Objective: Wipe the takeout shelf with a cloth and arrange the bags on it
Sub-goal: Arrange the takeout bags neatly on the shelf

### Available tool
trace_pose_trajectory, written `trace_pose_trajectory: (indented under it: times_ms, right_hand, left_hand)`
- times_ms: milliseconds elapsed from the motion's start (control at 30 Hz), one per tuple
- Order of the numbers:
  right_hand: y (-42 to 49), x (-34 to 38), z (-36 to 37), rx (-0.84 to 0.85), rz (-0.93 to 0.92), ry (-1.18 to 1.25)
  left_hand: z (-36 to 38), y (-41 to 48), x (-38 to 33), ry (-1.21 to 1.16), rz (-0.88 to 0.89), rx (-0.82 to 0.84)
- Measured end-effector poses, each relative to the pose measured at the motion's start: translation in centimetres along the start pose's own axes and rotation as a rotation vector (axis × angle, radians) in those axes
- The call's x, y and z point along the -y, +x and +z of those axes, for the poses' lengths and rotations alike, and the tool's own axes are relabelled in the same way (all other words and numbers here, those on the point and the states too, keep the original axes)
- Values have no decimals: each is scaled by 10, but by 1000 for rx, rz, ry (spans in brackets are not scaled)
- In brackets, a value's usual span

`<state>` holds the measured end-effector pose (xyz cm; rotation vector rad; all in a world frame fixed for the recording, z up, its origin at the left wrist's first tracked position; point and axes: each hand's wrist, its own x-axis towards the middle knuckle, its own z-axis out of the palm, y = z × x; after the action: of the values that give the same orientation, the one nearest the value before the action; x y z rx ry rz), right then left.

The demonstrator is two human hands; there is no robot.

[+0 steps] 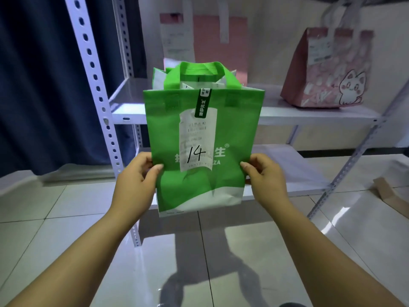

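Observation:
I hold a green and white takeout bag (234, 129) upright in the air in front of the white metal shelf (309, 115). A receipt marked "14" is stuck on its front. My left hand (138, 176) grips its lower left edge and my right hand (264, 173) grips its lower right edge, thumbs on the front. A pink bag with a cartoon cat (327, 69) stands on the middle shelf board at the right. Another pink bag (219, 43) stands at the back behind the green one. No cloth is in view.
The lower shelf board (298, 171) sits just above the glossy tiled floor (66, 240). Perforated uprights (97, 89) frame the shelf at the left and right. A dark curtain (39, 85) hangs at the left. A piece of cardboard (389, 196) lies on the floor at the right.

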<state>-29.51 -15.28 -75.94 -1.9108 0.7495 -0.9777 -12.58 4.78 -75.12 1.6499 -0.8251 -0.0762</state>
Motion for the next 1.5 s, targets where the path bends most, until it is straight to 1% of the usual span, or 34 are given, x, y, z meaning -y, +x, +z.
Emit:
trace_pose_trajectory:
  times_ms: [100, 267, 567, 633, 800, 967, 1200, 1367, 1433, 1500]
  right_hand:
    - [14, 25, 1, -24, -65, 18]
    - [35, 59, 0, -40, -116, 113]
    - [78, 83, -4, 7, -229, 191]
    - [87, 85, -4, 41, -272, 209]
    - [105, 90, -5, 128, -415, 288]
    - [116, 96, -8, 197, -513, 367]
    - [137, 100, -13, 279, -546, 399]
    - [158, 95, -29, 265, -563, 430]
    - [170, 87, -37, 225, -557, 413]
    - [187, 76, -41, 150, -536, 328]
  left_hand:
    - [-11, 9, -21, -24, 49, -39]
    - [-19, 22, -50, -81, 88, -100]
    - [-9, 33, -86, -178, 156, -176]
    - [-6, 34, -90, -185, 142, -205]
    - [2, 36, -97, -153, 112, -351]
    - [8, 31, -107, -94, 158, -539]
    - [22, 46, -125, -140, 207, -638]
    - [32, 57, -128, -174, 243, -660]
    - [38, 60, -129, -180, 251, -676]
    - [44, 63, -129, -184, 253, -698]
